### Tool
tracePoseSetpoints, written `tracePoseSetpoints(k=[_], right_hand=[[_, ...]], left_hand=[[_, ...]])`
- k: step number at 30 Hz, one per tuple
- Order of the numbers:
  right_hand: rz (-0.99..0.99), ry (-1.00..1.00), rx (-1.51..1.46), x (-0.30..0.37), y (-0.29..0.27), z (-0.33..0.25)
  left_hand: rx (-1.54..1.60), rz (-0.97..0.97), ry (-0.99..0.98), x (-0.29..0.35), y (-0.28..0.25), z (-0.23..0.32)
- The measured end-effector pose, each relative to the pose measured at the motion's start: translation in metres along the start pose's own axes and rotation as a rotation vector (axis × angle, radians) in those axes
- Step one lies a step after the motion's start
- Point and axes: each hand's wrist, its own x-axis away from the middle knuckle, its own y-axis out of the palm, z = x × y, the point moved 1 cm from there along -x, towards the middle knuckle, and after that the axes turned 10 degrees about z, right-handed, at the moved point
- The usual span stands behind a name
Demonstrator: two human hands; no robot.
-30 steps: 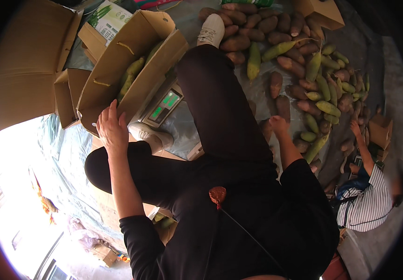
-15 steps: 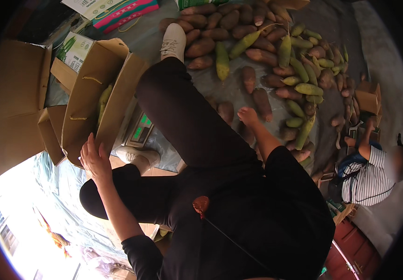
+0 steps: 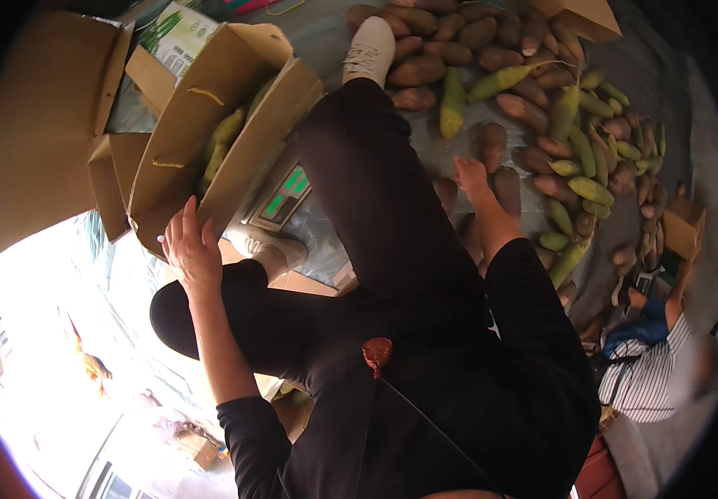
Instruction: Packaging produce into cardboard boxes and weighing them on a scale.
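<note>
My left hand (image 3: 192,254) is at the near edge of an open cardboard box (image 3: 177,133), fingers spread and holding nothing. Whether its fingertips touch the box edge I cannot tell. Inside the box lie long green radishes (image 3: 224,143); a yellow cord handle shows on its inner wall. Against the box is a scale (image 3: 280,200) with a lit green display. My right hand (image 3: 471,175) hovers over the vegetables on the sheet, fingers curled, with nothing visible in them. Reddish-brown root vegetables (image 3: 493,145) lie close by, and a green radish (image 3: 452,104) is farther off.
A large pile of reddish-brown roots and green radishes (image 3: 590,190) spreads across the far right. A big cardboard carton (image 3: 34,125) stands at the left, a printed white carton (image 3: 182,40) behind the box. At the right edge a person in a striped shirt (image 3: 641,387) works near another carton (image 3: 683,226).
The view has shifted, so the box and pile sit farther right and the scale shows more fully. My left hand stays by the box edge; my right hand remains over the roots.
</note>
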Motion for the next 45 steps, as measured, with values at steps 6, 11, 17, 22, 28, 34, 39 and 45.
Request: tracePoseSetpoints(k=[6, 11, 17, 22, 28, 34, 39, 45], right_hand=[[0.138, -0.189, 0.189, -0.078, 0.016, 0.027], [0.047, -0.232, 0.329, -0.078, 0.055, 0.023], [0.070, -0.560, 0.922, -0.112, 0.009, 0.036], [0.111, -0.360, 0.548, -0.045, 0.014, -0.012], [0.203, -0.432, 0.469, -0.057, -0.053, 0.035], [0.098, -0.048, 0.083, -0.005, -0.069, 0.048], [0.103, -0.119, 0.088, 0.011, -0.092, 0.044], [0.157, -0.029, -0.062, 0.030, -0.099, 0.011]], left_hand=[[0.071, 0.024, 0.055, -0.006, 0.009, 0.011], [0.025, 0.005, 0.052, -0.002, -0.003, 0.006], [0.080, 0.022, 0.086, -0.013, 0.008, 0.020], [-0.010, 0.051, 0.065, -0.006, -0.009, 0.009], [0.077, 0.099, 0.080, -0.012, -0.003, 0.015], [0.075, 0.124, 0.089, -0.007, -0.009, 0.009], [0.097, 0.151, 0.097, -0.007, -0.008, 0.012], [0.101, 0.173, 0.101, -0.005, -0.008, 0.007]])
